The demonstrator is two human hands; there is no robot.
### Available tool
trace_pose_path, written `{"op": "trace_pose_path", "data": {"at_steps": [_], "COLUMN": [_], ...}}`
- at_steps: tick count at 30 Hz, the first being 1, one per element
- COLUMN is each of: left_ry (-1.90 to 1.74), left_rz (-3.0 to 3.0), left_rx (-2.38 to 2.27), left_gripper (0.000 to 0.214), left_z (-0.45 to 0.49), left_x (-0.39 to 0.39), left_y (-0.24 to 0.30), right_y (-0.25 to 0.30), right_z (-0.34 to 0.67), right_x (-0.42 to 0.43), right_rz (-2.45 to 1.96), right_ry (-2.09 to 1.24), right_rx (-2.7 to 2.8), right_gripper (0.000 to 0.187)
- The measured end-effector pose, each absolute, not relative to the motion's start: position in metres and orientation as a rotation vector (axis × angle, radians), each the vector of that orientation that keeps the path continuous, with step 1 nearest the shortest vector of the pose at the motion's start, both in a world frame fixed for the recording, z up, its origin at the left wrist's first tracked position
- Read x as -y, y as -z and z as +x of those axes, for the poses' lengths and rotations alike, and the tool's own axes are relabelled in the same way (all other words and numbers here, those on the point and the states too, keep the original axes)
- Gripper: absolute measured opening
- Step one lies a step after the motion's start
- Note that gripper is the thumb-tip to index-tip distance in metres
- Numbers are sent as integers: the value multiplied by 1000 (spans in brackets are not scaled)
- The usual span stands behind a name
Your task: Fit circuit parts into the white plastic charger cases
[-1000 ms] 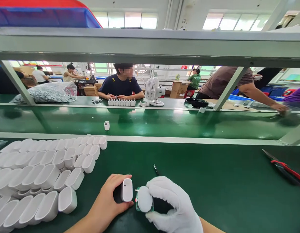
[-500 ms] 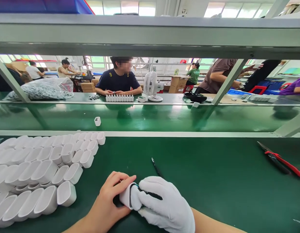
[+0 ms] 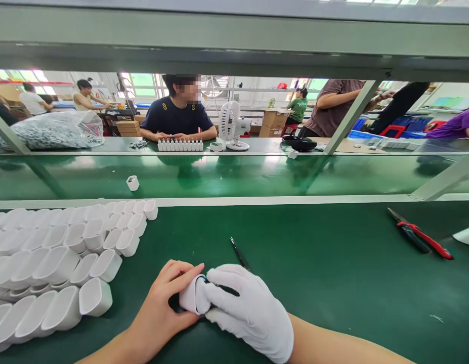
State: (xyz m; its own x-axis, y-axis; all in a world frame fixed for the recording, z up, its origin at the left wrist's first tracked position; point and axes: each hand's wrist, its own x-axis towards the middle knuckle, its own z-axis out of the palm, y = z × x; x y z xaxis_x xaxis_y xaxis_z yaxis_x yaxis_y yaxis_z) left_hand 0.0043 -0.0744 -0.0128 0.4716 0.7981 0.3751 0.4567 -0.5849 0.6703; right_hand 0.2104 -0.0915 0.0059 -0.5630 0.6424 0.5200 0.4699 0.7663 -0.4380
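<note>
My bare left hand (image 3: 155, 304) is wrapped round a small white plastic housing (image 3: 187, 295), fingers above and thumb below. From the other side my right hand (image 3: 253, 309), in a white glove, closes its fingertips on the housing's open end. A bit of blue shows at the top of that end; the gloved fingers hide the rest of it. Just beyond the glove lies a thin black pen-like tool (image 3: 239, 251) on the green table (image 3: 325, 273).
Rows of white plastic housings (image 3: 59, 311) fill the left side. Red-handled pliers (image 3: 420, 235) lie at the right, near a white piece (image 3: 466, 236). One white housing (image 3: 133, 183) stands on the green strip beyond. A metal shelf beam (image 3: 234, 38) crosses overhead; a co-worker (image 3: 177, 114) sits opposite.
The camera view has tilted down and shifted right. Both hands remain on the housing, and the dark gap at its open end now shows less.
</note>
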Motion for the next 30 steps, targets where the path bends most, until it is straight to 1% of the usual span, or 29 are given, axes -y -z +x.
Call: {"op": "trace_pose_path", "data": {"at_steps": [2, 4, 5, 7, 9, 10, 11, 14, 15, 16, 20, 25, 30], "left_ry": [-955, -1002, -1030, -1064, -1059, -1051, -1043, -1039, -1044, -1043, -1005, -925, -905], "left_rz": [2247, 2279, 2300, 2350, 2403, 2426, 2445, 2476, 2479, 2479, 2460, 2419, 2425], "left_rx": [-1034, -1010, -992, -940, -884, -853, -822, -761, -753, -755, -759, -763, -742], "left_gripper": [64, 58, 56, 51, 46, 44, 43, 42, 42, 43, 47, 56, 49], "left_z": [4, 4, 4, 5, 6, 7, 7, 8, 7, 7, 7, 8, 9], "left_x": [73, 73, 74, 76, 78, 79, 80, 82, 82, 82, 83, 83, 83], "left_y": [11, 9, 8, 6, 4, 3, 2, 2, 2, 3, 3, 3, 1], "right_y": [-4, -5, -7, -10, -13, -14, -13, -8, -5, -2, 5, -12, -23], "right_z": [211, 213, 213, 211, 206, 204, 201, 194, 192, 191, 187, 185, 186], "right_x": [97, 101, 102, 102, 99, 97, 96, 91, 89, 89, 88, 92, 95], "right_rz": [-888, -932, -930, -879, -823, -797, -769, -685, -666, -650, -681, -877, -976], "right_ry": [-631, -1039, -1258, -1642, -1883, -1958, -2011, -2057, -2045, -2026, -1971, -2056, -2045], "right_rx": [2049, 1805, 1699, 1500, 1338, 1286, 1262, 1283, 1297, 1311, 1310, 1206, 1130], "right_gripper": [47, 73, 81, 90, 95, 92, 84, 47, 38, 33, 28, 18, 19]}}
